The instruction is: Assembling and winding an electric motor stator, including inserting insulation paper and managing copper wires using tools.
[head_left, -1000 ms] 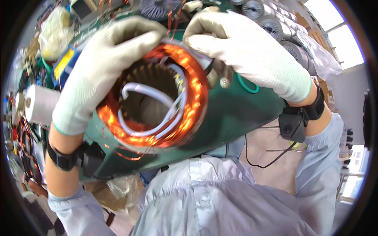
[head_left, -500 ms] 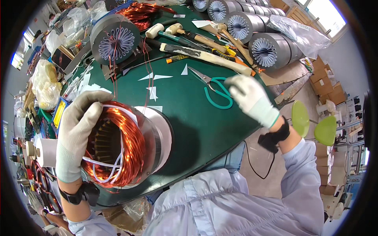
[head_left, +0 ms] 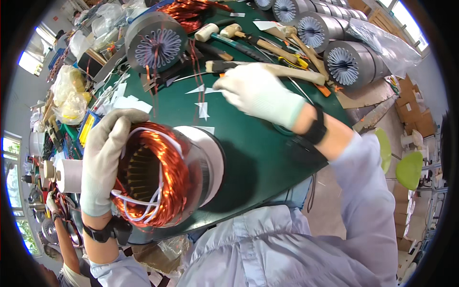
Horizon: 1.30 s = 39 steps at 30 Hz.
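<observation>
My left hand point(head_left: 103, 158), in a whitish glove, grips the left rim of a motor stator point(head_left: 196, 158). The stator is tilted so its open bore faces me, with a thick ring of copper winding point(head_left: 174, 191) at this end. White sleeving point(head_left: 143, 203) lies across the winding. My gloved right hand point(head_left: 256, 88) hovers over the green table, slightly blurred, fingers stretched leftward and nothing visible in them. It covers most of the teal-handled scissors point(head_left: 282, 129). Thin red wires point(head_left: 195, 62) hang just left of its fingertips, near small white paper scraps point(head_left: 202, 110).
Mallets point(head_left: 206, 32) and a long wooden handle point(head_left: 301, 74) lie across the back of the table. Another stator point(head_left: 155, 43) stands back left, and several more point(head_left: 356, 64) line the right. A white spool point(head_left: 69, 176) sits at left. Green chairs point(head_left: 409, 170) are beyond the table.
My right hand has swept left from beside the scissors, now covering most of them. My left hand keeps its hold on the stator. The whole view has shifted slightly.
</observation>
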{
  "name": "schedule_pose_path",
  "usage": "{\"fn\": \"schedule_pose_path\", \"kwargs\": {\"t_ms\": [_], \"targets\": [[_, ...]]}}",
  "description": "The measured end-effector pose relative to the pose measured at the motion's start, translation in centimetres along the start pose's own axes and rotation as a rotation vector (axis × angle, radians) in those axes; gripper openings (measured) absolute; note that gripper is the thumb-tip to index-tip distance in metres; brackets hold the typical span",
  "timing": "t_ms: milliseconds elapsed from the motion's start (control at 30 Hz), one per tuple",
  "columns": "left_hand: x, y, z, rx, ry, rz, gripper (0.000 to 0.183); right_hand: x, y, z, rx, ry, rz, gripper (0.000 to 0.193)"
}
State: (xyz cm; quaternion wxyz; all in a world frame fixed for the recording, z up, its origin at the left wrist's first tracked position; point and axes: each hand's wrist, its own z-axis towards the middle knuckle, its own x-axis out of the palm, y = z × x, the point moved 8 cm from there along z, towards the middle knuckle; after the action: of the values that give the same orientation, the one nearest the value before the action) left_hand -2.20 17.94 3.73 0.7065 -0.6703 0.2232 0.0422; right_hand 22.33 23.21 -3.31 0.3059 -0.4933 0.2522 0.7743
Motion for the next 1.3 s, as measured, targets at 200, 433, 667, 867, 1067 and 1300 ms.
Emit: {"fn": "schedule_pose_path", "kwargs": {"t_ms": [200,433,667,867,1067,1300], "targets": [[0.4,-0.3,0.3,0.052,0.009,0.007,0.036,6.3,-5.8,8.8,0.254,0.047,-0.176,0.020],[0.3,0.3,-0.1,0.039,0.043,-0.094,0.032,7.6,-10.0,7.5,0.409,0.442,-0.017,0.024],[0.4,-0.2,0.4,0.093,0.072,-0.090,0.035,4.5,-10.8,4.9,0.271,0.256,-0.162,0.029],[0.3,0.7,0.2,0.086,0.073,-0.158,0.036,-11.7,-6.7,-2.1,0.494,-0.476,0.482,0.032],[0.1,0.7,0.1,0.063,0.085,-0.099,0.037,-15.3,-0.5,-7.2,0.685,-0.442,0.547,0.016],[0.5,1.2,-0.2,0.074,0.082,-0.234,0.031,-12.2,2.3,-6.3,0.633,-0.418,0.580,0.019]]}}
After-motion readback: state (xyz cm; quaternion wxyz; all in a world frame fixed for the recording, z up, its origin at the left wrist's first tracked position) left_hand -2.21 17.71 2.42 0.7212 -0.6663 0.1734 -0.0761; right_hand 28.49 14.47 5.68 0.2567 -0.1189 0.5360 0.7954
